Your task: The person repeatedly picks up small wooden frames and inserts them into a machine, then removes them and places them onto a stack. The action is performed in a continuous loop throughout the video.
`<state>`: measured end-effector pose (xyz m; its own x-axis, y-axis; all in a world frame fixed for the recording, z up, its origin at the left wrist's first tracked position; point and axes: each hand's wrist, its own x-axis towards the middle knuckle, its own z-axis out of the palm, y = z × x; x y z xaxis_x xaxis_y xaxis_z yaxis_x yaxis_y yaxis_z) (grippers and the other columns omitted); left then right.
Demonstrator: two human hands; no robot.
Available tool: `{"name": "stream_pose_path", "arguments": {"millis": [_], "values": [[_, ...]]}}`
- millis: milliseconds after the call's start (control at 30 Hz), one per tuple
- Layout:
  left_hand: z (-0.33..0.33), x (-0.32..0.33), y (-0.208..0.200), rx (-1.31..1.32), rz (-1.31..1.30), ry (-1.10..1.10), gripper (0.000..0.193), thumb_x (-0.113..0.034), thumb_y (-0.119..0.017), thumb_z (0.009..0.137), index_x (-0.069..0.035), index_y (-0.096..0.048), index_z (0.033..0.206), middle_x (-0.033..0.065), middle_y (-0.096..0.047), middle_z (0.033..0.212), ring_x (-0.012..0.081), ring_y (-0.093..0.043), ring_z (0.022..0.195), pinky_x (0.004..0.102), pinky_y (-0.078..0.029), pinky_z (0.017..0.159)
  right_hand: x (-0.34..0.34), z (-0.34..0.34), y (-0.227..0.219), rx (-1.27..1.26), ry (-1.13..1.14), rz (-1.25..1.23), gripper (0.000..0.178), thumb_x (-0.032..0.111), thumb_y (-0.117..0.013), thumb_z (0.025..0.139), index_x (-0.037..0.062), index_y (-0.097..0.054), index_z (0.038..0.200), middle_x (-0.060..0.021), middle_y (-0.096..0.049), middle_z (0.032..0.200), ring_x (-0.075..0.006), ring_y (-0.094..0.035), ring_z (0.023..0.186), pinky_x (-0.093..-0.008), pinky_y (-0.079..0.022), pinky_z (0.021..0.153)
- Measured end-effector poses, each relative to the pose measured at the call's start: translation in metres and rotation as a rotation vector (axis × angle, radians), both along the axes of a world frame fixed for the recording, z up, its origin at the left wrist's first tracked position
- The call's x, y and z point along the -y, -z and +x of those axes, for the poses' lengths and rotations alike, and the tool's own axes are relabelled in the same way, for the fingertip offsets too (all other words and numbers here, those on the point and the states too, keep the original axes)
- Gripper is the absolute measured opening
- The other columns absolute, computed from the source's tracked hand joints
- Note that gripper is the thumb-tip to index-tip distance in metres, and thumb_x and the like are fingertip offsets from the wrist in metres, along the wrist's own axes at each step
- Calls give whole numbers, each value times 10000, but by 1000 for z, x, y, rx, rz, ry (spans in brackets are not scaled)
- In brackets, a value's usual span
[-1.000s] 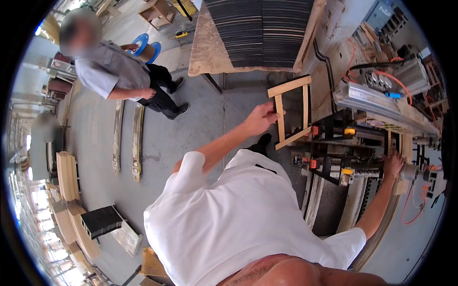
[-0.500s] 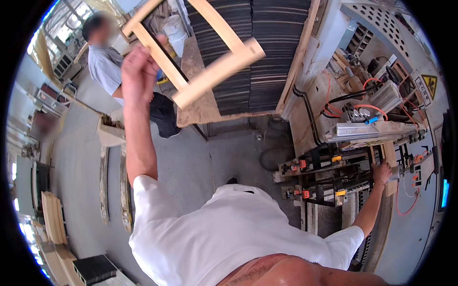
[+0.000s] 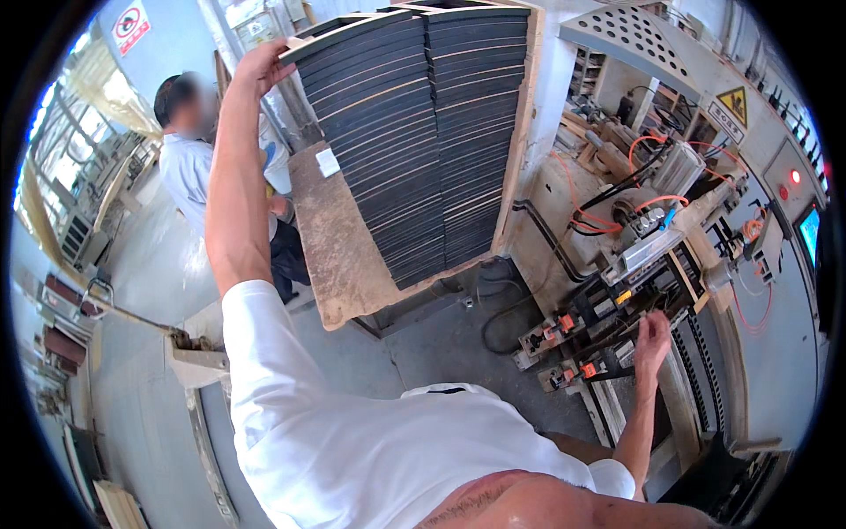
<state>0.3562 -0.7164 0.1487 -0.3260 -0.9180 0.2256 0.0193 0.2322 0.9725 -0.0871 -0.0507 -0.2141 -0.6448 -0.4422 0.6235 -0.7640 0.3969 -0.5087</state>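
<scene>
At the upper left my raised left hand (image 3: 262, 69) is closed on the near left corner of a pale wooden frame (image 3: 342, 33), which lies on top of a tall stack of black-edged frames (image 3: 397, 167). The far side of that frame is cut off by the picture's rim. Low on the right my right hand (image 3: 652, 344) hovers by the machine's rails (image 3: 696, 366), its fingers loosely bent and apart, with nothing seen in them. Just beyond it, wooden pieces (image 3: 686, 280) sit in the machine beneath a metal cylinder bar (image 3: 648, 251).
The stack stands on a worn wooden table (image 3: 339, 256) with a small white paper (image 3: 327, 162) on it. Behind my left arm is another person (image 3: 187, 167). Orange hoses (image 3: 648, 145) and a control cabinet (image 3: 775, 353) with a lit screen flank the machine.
My left hand has carried the wooden frame from mid-air to the top of the stack. My right hand has come away from the wood in the machine, toward me. The view has shifted.
</scene>
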Motion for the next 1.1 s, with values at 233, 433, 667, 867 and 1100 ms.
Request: {"name": "stream_pose_path", "arguments": {"millis": [233, 433, 667, 867, 1100], "values": [[-19, 3, 22, -173, -113, -68, 376, -403, -647, 889, -39, -644, 981, 28, -646, 917, 132, -611, 762, 270, -519, 702, -42, 43, 82, 358, 169, 11, 133, 77, -655, 863, -14, -629, 957, -88, -630, 857, -154, -584, 755, -296, -484, 703], [-38, -143, 34, -130, -927, -497, 480, -400, -599, 861, -28, -598, 1164, 205, -620, 1112, 313, -596, 1015, 437, -463, 871, -45, 61, 152, 442, 130, -190, 157, 91, -653, 871, -43, -631, 950, -60, -640, 826, -120, -567, 730, -273, -478, 684], [-133, -211, -16, 991, -1015, -608, 324, -351, -592, 834, -59, -730, 822, 163, -705, 849, 296, -688, 832, 426, -518, 748, 4, 108, 155, 625, 13, 45, 139, 35, -638, 853, -42, -644, 969, -74, -650, 824, -151, -586, 739, -292, -492, 700], [-107, -160, -15, 717, -1022, -400, 229, -278, -609, 818, -99, -744, 862, 127, -720, 900, 258, -700, 875, 392, -524, 744, 5, 121, 165, 643, -104, 202, 168, 60, -644, 833, -42, -671, 964, -106, -669, 802, -171, -618, 728, -303, -501, 675], [-102, -161, -19, 716, -929, -308, 241, -263, -641, 794, -100, -737, 942, 125, -715, 982, 252, -686, 956, 380, -523, 785, -63, 134, 191, 666, 72, 379, 147, 92, -627, 779, -23, -684, 850, -124, -664, 742, -198, -647, 718, -332, -505, 646]]}}
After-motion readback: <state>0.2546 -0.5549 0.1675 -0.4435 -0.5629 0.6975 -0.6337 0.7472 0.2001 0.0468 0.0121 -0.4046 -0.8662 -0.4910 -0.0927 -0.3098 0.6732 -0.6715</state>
